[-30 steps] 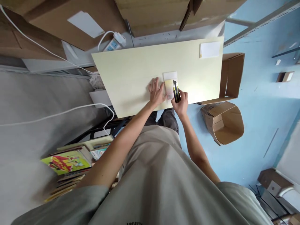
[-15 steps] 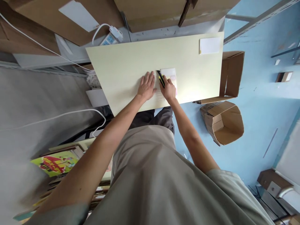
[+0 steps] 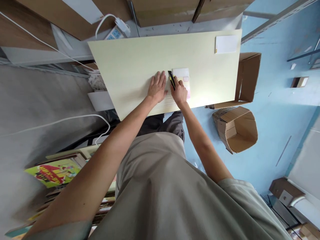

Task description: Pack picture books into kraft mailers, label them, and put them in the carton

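My right hand (image 3: 179, 92) is closed around a black and yellow utility knife (image 3: 171, 78), whose far end points up and to the left. Under and beside that hand lies a small white and pink printed pad or booklet (image 3: 183, 72), partly hidden by the fingers. Just left of the knife, my left hand (image 3: 157, 89) rests flat on the pale yellow board (image 3: 127, 66), fingers stretched out and holding nothing. Faint printed lines show between the two wrists; what they are printed on is hard to make out. A white card or pad (image 3: 226, 44) lies at the board's far right corner.
Behind the board stand large cardboard boxes (image 3: 167, 13) and a power strip (image 3: 115, 33) with a white plug. Open cartons (image 3: 241, 131) stand on the blue floor to the right. A white cable (image 3: 62, 119) crosses at left, above stacked printed cardboard (image 3: 56, 171).
The whole view has shifted slightly, so the board sits a little higher. Both hands keep nearly the same places on it, and the knife stays in my right hand.
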Tool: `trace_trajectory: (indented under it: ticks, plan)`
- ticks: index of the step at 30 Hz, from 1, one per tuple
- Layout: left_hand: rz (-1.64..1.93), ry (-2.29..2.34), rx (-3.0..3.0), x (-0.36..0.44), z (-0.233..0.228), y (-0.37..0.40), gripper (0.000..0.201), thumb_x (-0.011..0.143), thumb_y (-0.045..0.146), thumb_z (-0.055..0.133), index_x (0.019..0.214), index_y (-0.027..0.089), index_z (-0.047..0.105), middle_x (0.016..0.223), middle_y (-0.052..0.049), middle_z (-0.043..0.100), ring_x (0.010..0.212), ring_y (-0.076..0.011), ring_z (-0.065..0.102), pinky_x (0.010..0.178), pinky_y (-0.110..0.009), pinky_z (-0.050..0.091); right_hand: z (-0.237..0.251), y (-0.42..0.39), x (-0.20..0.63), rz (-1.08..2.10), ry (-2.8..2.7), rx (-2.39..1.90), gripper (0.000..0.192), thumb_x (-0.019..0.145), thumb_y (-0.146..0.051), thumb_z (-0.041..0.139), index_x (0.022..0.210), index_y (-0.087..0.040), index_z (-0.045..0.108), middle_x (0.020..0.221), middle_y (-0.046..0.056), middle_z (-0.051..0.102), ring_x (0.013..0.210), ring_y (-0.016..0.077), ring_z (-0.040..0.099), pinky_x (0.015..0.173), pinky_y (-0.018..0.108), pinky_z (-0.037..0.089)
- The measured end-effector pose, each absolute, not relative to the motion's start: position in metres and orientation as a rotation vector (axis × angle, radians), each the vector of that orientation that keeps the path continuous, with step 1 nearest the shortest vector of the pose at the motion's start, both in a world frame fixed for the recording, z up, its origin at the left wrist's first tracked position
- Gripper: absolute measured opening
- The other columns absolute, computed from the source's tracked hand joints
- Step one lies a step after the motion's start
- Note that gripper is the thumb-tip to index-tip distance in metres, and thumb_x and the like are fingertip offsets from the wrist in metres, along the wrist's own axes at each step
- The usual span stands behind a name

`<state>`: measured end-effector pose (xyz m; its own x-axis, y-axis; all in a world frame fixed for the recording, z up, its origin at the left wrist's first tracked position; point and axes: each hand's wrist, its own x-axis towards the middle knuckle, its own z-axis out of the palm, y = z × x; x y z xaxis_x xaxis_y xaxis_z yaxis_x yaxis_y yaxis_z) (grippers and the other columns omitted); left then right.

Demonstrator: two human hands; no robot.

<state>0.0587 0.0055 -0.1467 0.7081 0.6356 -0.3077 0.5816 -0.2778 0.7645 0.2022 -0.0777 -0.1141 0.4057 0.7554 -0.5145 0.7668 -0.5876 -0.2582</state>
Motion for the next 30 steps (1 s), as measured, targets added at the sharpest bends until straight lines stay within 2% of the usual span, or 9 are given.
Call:
trace_trajectory:
  ticks: [9,13,19,22,27,30]
  plan:
    - [0.056,0.945,2.009,0.062,-0.153,0.003,0.095,0.107,0.060,0.060,0.187,0.015,0.036,0.197,-0.015,0.031,0.189,-0.0374,0.005,0.152,-0.064,-0.001,-0.111,-0.087,0.195,-0.945,1.389,2.640,0.068,0.123,-0.034,0.033,0.188,-0.014,0.034,0.164,0.028,0.064,0.121,0.0344,0.076,0.103,0.047,0.062]
    - [0.041,0.920,2.043,0.061,-0.154,0.003,0.096,0.108,0.060,0.059,0.189,0.016,0.033,0.197,-0.014,0.030,0.189,-0.0374,0.004,0.152,-0.064,-0.001,-0.111,-0.094,0.191,-0.936,1.398,2.641,0.068,0.124,-0.035,0.027,0.188,-0.013,0.035,0.160,0.028,0.065,0.121,0.0338,0.077,0.103,0.047,0.062]
    - [0.016,0.912,2.037,0.060,-0.153,0.004,0.098,0.109,0.066,0.059,0.188,0.013,0.035,0.198,-0.017,0.027,0.188,-0.0419,0.006,0.152,-0.064,-0.003,-0.111,-0.099,0.189,-0.923,1.348,2.611,0.068,0.127,-0.043,0.028,0.189,-0.016,0.033,0.160,0.028,0.061,0.124,0.0334,0.078,0.105,0.046,0.061]
    - [0.036,0.914,2.015,0.060,-0.154,0.003,0.099,0.108,0.067,0.060,0.187,0.013,0.036,0.197,-0.017,0.029,0.188,-0.0412,0.005,0.153,-0.064,-0.003,-0.110,-0.100,0.187,-0.919,1.337,2.607,0.070,0.127,-0.049,0.027,0.189,-0.016,0.033,0.159,0.028,0.061,0.123,0.0333,0.078,0.104,0.046,0.061]
    - [0.077,0.929,1.968,0.061,-0.154,0.001,0.096,0.107,0.066,0.058,0.187,0.015,0.038,0.196,-0.014,0.032,0.189,-0.0383,0.005,0.153,-0.062,-0.001,-0.106,-0.097,0.187,-0.926,1.358,2.634,0.067,0.124,-0.038,0.029,0.188,-0.017,0.036,0.161,0.027,0.064,0.121,0.0334,0.077,0.101,0.045,0.063]
    - [0.090,0.936,1.979,0.063,-0.154,0.000,0.093,0.109,0.063,0.054,0.187,0.016,0.038,0.197,-0.013,0.032,0.189,-0.0370,0.002,0.153,-0.063,0.000,-0.108,-0.093,0.191,-0.925,1.378,2.657,0.068,0.124,-0.041,0.025,0.188,-0.018,0.036,0.162,0.026,0.064,0.118,0.0346,0.076,0.100,0.048,0.063]
